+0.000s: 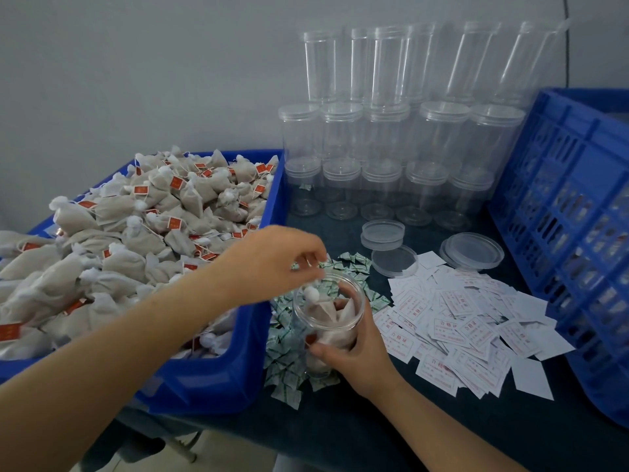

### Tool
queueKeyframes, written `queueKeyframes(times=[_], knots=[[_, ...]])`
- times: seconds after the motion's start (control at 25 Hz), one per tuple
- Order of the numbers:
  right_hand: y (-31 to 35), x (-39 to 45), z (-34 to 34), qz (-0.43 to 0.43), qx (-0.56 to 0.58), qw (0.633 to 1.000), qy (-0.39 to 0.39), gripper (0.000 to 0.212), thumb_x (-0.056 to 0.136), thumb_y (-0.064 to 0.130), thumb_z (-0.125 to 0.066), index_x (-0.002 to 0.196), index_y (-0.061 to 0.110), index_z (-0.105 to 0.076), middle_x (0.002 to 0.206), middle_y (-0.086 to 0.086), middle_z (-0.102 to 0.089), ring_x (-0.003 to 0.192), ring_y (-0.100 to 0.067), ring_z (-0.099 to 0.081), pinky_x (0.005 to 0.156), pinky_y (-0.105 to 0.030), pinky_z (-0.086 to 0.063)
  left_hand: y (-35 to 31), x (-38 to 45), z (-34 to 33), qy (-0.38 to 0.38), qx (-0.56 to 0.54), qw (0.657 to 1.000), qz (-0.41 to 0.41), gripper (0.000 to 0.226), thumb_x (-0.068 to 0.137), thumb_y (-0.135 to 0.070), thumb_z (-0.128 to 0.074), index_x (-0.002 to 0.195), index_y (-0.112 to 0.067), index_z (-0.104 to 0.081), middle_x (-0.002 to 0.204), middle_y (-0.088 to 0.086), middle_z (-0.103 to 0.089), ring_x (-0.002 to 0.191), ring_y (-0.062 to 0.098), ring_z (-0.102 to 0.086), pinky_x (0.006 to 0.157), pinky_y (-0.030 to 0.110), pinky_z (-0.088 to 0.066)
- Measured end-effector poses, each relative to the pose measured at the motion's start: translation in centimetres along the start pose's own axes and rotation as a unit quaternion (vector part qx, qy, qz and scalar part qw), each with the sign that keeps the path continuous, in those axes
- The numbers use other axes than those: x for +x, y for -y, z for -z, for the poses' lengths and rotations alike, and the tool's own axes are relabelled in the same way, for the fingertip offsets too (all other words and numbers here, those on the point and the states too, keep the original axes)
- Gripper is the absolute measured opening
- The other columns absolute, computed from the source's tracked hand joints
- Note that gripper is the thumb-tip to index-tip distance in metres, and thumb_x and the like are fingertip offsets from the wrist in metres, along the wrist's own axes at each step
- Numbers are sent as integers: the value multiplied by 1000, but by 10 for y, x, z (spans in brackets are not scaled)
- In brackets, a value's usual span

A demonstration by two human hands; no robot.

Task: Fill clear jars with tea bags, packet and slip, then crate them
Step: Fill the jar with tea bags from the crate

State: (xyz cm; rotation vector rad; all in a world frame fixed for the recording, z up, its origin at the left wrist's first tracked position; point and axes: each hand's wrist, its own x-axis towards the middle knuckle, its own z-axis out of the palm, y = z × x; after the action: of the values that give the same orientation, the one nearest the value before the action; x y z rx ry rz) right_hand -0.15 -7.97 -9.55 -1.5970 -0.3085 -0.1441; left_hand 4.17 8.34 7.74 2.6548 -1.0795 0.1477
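Your right hand [354, 349] wraps around the side of the open jar [328, 321], fingers curled on its wall, which keeps it upright and steady on the desk [391, 434] while you load it. Your left hand [272, 264] hovers just above the jar's mouth with its fingertips pinched together on the knotted top of a tea bag [311, 294], so the bag hangs down into the opening and should drop cleanly beside the few bags already inside. The jar stands on the scatter of small green-and-white packets [286, 369], so that footing is probably a little uneven and your steadying grip matters. Just left of the jar sits the blue bin [218, 379] heaped with tea bags; its near wall almost touches the jar, so your left arm has to cross over that rim on every trip. To the right of the jar the white slips [476, 335] are spread loosely, an easy reach for your right hand once it lets go. Behind the jar lie a few loose lids [471, 250], and farther back the empty jars [374, 131] are stacked in tiers against the wall; they look light and easy to topple, so keep reaches low. The blue crate [578, 206] stands well to the right of the jar, past the slips, tilted, and the bare strip of desk nearest you gives the clearest room for moving a finished jar.
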Motion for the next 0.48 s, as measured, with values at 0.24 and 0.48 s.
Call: queueKeyframes(times=[0.24,0.48], knots=[[-2,0,1,-9,-8,1000,1,84,59,34,-83,128,55,-41,107,36,-53,108,7,-56,83,-9,-46,91,20,10,-102,11,980,171,12,92,-17,-57,101,-14,-64,95,0,-64,80,8,-58,76,22,-46],[0,-1,2,-8,-3,1000,-2,87,61,30,-83,135,42,-39,111,33,-53,107,6,-57,82,-10,-48,153,29,-31,-54,64,954,289,46,87,-20,-63,129,-10,-48,133,12,-50,117,26,-51,95,39,-43]])
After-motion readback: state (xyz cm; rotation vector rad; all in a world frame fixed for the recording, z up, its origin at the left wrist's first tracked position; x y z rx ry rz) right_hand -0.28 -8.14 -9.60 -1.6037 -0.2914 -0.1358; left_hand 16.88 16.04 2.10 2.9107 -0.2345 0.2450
